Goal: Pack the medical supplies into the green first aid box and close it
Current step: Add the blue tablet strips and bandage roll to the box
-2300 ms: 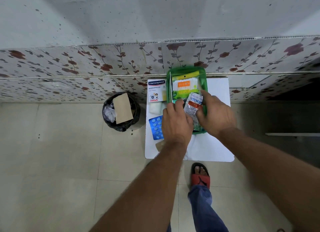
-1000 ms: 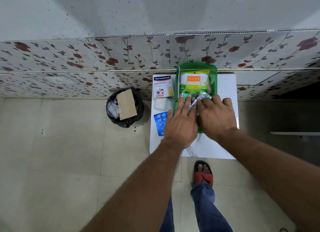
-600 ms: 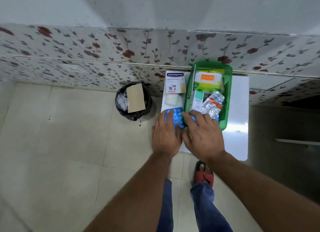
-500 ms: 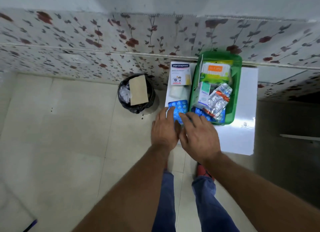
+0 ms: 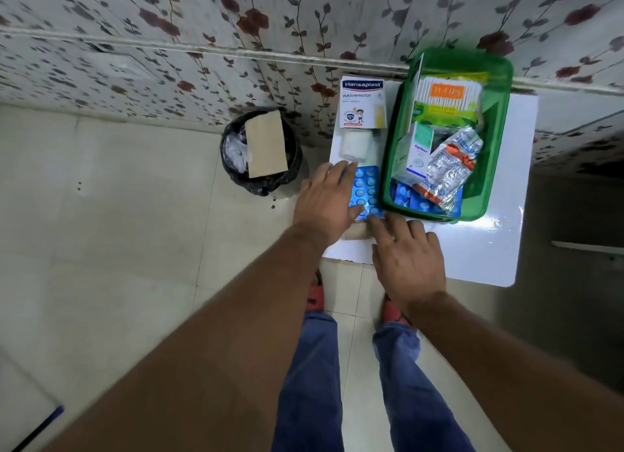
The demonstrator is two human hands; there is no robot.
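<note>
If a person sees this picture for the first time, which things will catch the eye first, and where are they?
First, the green first aid box, open on the white table by the flowered wall and already holding packets. Next, the left hand and right hand meeting at the blue pill strip, just left of the box.

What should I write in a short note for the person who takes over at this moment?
Left hand: open, lying on the blue pill strip, not gripping.
Right hand: open, empty, fingertips near that strip.
In the green box, still open: cotton swabs, small carton, foil packet, blue strips.
Left to pack: pill strip, plaster box, bandage roll. Then close the box.
</note>
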